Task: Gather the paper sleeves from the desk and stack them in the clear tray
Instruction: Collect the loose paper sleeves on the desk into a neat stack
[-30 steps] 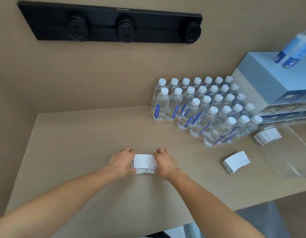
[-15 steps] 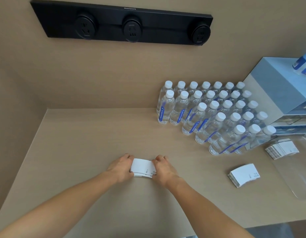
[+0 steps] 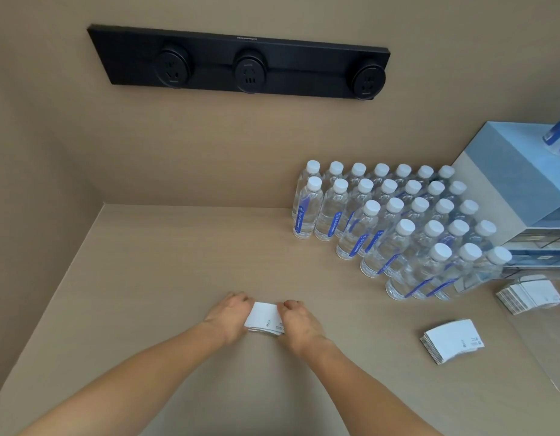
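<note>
The beige worktop (image 3: 146, 278) stood in a corner under a black socket strip (image 3: 241, 62) on the wall. At centre, the left hand (image 3: 230, 313) and the right hand (image 3: 299, 319) pressed a bundle of paper sleeves (image 3: 264, 319) from opposite ends, fingers clamped on its short edges; the bundle rested on the worktop. To the right stood rows of water bottles (image 3: 398, 221) beside a blue box (image 3: 508, 171). A second sleeve stack (image 3: 451, 341) lay loose on the worktop, well apart from the hands. A third stack (image 3: 530, 295) appeared to lie inside the clear tray (image 3: 555, 382) at the far right edge.

Risk: uneven end pressure could bow the bundle and make the sleeves fan out or slide apart on lifting.

Compared with one second earlier, the hands held the same squeezing position; the camera had tilted upward, and the sleeves looked more closely squared.
</note>
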A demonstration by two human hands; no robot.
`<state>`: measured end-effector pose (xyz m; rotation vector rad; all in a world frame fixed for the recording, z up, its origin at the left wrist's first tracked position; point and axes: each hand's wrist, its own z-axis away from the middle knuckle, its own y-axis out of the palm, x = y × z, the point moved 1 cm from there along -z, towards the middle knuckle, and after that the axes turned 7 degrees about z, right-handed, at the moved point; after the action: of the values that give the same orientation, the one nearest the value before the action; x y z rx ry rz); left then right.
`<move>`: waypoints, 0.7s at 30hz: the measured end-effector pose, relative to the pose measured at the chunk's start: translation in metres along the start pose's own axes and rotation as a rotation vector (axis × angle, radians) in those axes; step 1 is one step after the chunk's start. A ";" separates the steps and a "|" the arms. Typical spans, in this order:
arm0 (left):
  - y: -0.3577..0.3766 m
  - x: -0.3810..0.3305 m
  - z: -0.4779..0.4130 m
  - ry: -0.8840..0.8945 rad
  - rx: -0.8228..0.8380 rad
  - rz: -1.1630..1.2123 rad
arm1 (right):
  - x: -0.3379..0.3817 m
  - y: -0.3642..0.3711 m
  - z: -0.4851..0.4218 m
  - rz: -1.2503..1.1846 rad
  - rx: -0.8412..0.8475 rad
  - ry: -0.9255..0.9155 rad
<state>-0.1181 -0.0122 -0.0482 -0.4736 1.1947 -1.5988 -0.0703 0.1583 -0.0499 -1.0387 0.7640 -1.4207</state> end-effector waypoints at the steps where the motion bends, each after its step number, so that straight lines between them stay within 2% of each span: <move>1: 0.001 -0.002 -0.001 -0.011 -0.001 -0.004 | 0.000 0.001 0.000 -0.007 -0.013 0.006; 6: 0.010 0.001 0.001 -0.001 -0.012 0.036 | 0.002 0.004 0.003 -0.013 -0.022 0.023; 11: 0.012 0.003 0.003 -0.029 -0.051 0.195 | 0.000 0.002 0.001 -0.067 -0.005 0.012; 14: 0.007 0.007 0.006 -0.118 -0.060 0.402 | -0.003 0.001 0.008 -0.334 -0.030 0.099; 17: 0.000 0.014 0.008 -0.363 -0.108 0.608 | -0.007 -0.002 0.018 -0.620 -0.115 0.344; 20: 0.000 0.012 0.004 -0.581 -0.051 1.110 | 0.004 -0.006 0.025 -0.933 -0.082 0.511; 21: -0.001 0.009 0.005 -0.621 -0.016 1.208 | 0.011 -0.007 0.026 -1.032 -0.053 0.539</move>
<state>-0.1181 -0.0219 -0.0479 -0.1456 0.7275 -0.3468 -0.0491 0.1509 -0.0318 -1.1569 0.6465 -2.6489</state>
